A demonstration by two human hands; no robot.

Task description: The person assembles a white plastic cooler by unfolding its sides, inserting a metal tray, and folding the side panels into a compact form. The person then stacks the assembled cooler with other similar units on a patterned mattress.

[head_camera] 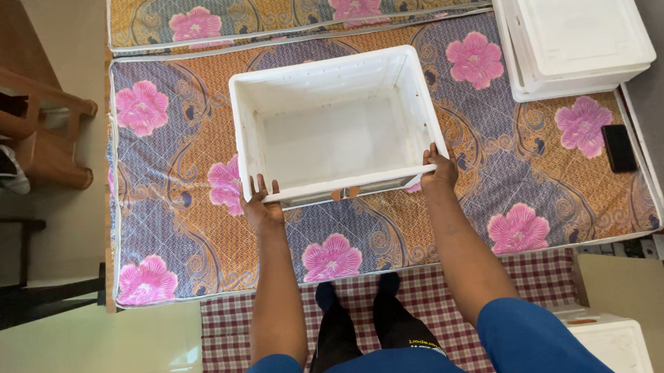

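While the person stands on a checked rug (279, 322) and looks down, both hands are clamped on the near rim of a white box (335, 124), an open-topped foam container with nothing visible inside. The left hand (262, 205) grips the near corner on its own side, fingers curled over the edge, and the right hand (440, 171) grips the opposite near corner the same way. Between the two hands, on the near wall of the box, sits a small brownish patch, perhaps tape, too small to tell.

Beyond and beneath the hands lies a mattress (196, 243) covered in orange and purple cloth with pink flowers; whether the box rests on it or is lifted just clear cannot be told from this angle. A second mattress (273, 7) with the same pattern lies farther off, past the box.

Far beyond the right hand and to its outer side, a stack of white lids (570, 22) or shallow foam trays sits on the corner of the mattress. Out past the right hand, near the mattress edge, lies a black phone (619, 148). Nearer the person on that side, the corner of another white foam box (612, 342) shows on the floor. Out past the left hand, off the mattress, stands a brown plastic stool (24, 122) tipped at an angle.
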